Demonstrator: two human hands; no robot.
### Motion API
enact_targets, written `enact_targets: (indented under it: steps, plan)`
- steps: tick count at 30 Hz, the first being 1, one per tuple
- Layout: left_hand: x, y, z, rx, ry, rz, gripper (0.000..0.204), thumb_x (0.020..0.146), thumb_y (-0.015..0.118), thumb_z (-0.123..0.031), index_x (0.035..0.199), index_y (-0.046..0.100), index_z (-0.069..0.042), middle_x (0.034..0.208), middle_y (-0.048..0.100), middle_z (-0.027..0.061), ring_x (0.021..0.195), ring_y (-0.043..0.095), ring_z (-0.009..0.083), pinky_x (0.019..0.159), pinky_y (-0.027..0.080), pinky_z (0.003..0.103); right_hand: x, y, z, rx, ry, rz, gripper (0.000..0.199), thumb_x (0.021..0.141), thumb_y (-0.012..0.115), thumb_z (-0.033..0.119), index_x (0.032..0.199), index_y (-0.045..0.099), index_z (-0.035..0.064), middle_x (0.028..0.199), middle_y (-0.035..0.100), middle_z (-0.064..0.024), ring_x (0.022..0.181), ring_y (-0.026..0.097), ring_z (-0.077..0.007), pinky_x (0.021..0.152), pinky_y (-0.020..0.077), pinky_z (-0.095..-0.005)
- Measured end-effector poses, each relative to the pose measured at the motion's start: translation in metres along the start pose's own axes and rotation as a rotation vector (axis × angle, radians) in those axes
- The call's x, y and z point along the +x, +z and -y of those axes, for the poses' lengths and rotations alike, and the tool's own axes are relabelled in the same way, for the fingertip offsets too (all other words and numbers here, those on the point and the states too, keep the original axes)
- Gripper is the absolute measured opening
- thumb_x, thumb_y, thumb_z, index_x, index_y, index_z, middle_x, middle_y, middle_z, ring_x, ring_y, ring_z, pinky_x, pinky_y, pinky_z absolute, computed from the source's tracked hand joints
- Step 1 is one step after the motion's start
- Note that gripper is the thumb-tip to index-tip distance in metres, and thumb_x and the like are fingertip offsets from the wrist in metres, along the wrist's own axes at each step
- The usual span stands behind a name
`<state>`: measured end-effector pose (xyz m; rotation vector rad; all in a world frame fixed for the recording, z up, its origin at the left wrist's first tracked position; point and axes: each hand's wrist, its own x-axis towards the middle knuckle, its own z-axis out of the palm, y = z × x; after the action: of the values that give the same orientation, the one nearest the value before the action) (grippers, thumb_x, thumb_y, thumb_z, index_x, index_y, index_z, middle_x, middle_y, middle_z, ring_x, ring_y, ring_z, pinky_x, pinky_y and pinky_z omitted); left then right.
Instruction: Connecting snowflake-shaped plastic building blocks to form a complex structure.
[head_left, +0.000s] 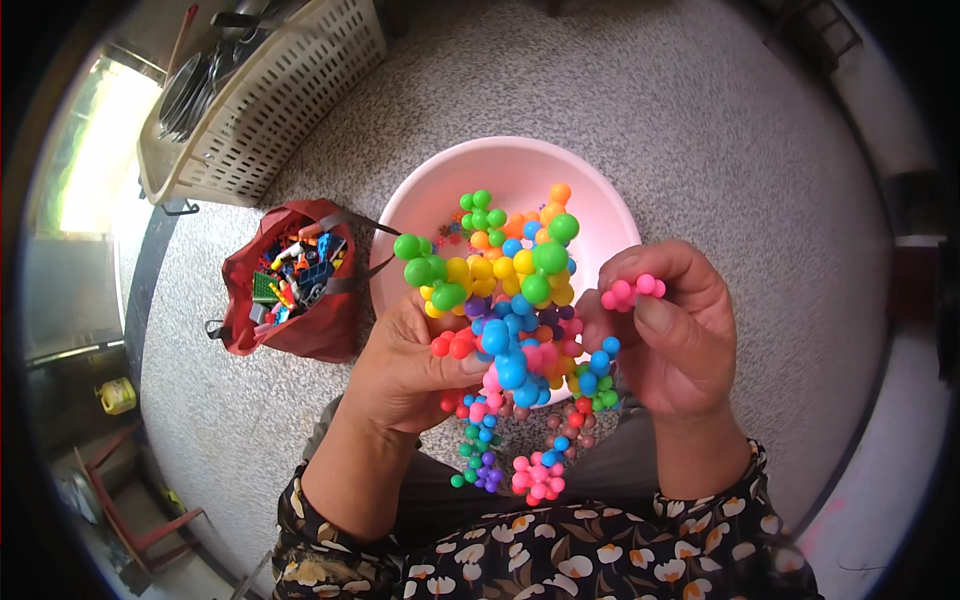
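Note:
My left hand (395, 375) is closed around a large toy figure of joined plastic balls (508, 355), held up in front of my body. Green and yellow balls top it, blue ones make up the middle, and thin mixed-colour chains hang below, one ending in a pink ball cluster (538, 480). Between thumb and forefinger, my right hand (690, 335) pinches a small pink ball piece (636, 291), apart from the figure and to its right. Beyond and partly behind the figure is a pink basin (425, 178), with small loose pieces visible on its bottom.
Left of the basin stands a red fabric bag (335, 335) full of mixed building bricks, its dark strap reaching the basin's rim. A cream slatted plastic basket (280, 95) with metal kitchenware lies at the upper left. Farther left are a yellow bottle (117, 396) and a reddish wooden frame (150, 540).

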<state>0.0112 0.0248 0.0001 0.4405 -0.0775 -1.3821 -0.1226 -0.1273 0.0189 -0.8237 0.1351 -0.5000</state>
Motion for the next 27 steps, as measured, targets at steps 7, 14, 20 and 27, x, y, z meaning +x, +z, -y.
enact_targets:
  steps: [7,14,20,27]
  plan:
    - [0.004,0.009,0.007,0.187,0.123,-0.098,0.045,0.075,0.064,-0.004,0.116,0.046,0.002,0.105,0.058,0.0148,0.092,0.059,0.0216,0.077,0.048,0.032,0.0,0.001,-0.002,-0.036,0.011,-0.119,0.017,0.081,0.054,-0.001,0.097,0.055,-0.0045,0.09,0.06,-0.0109,0.08,0.058,-0.0146,0.074,0.0472,-0.0262]
    - [0.005,0.012,0.006,0.239,0.157,-0.215,0.028,0.079,0.057,-0.004,0.107,0.054,-0.001,0.103,0.059,0.0129,0.088,0.058,0.0192,0.073,0.047,0.031,-0.002,0.008,-0.002,-0.233,-0.051,-0.177,0.017,0.08,0.054,-0.004,0.097,0.055,-0.0052,0.091,0.06,-0.0102,0.08,0.058,-0.0143,0.076,0.0459,-0.0254]
    - [-0.003,0.005,0.013,0.313,0.203,-0.186,0.042,0.074,0.063,-0.002,0.113,0.049,0.001,0.107,0.057,0.0126,0.098,0.055,0.0198,0.085,0.044,0.033,-0.008,0.023,0.005,-0.862,-0.356,-0.009,0.019,0.074,0.06,-0.005,0.092,0.057,-0.0043,0.088,0.061,-0.0126,0.079,0.059,-0.0176,0.073,0.0465,-0.0253]
    - [-0.008,0.007,0.017,0.361,0.224,-0.208,0.041,0.077,0.061,-0.001,0.115,0.047,0.003,0.107,0.057,0.0125,0.099,0.056,0.0196,0.085,0.045,0.031,-0.009,0.024,0.007,-0.955,-0.429,0.046,0.02,0.072,0.062,-0.003,0.092,0.058,-0.0018,0.087,0.061,-0.014,0.076,0.061,-0.0215,0.067,0.0495,-0.0276]
